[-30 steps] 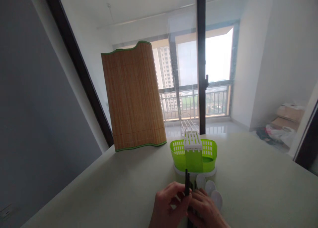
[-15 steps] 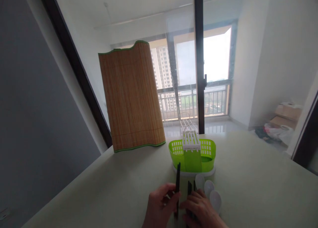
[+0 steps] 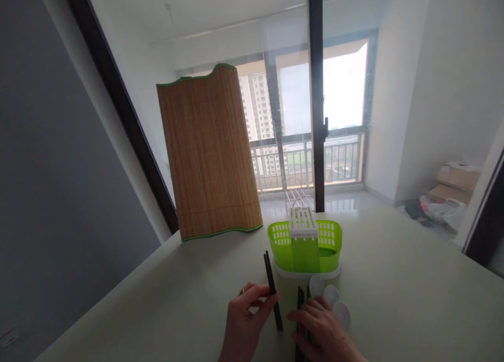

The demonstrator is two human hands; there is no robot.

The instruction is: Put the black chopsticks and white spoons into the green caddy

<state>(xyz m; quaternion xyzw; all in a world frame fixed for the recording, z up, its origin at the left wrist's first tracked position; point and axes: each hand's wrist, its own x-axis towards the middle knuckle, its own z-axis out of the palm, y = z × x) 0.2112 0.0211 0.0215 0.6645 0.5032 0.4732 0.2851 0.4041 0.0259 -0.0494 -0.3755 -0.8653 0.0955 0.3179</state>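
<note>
Pale table [image 3: 394, 278], bamboo screen [image 3: 208, 152]

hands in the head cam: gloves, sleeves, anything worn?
Both hands are bare, no gloves. The left hand wears a small gold-coloured ring on one finger, seen at its upper edge. The right hand shows no ring or band on the parts in view. No sleeves or cuffs reach into the frame; the wrists are cut off by the bottom edge, so a watch cannot be ruled out.

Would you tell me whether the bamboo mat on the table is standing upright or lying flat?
Upright: the bamboo mat stands on its green-trimmed bottom edge on the table, curved like a screen.
</note>
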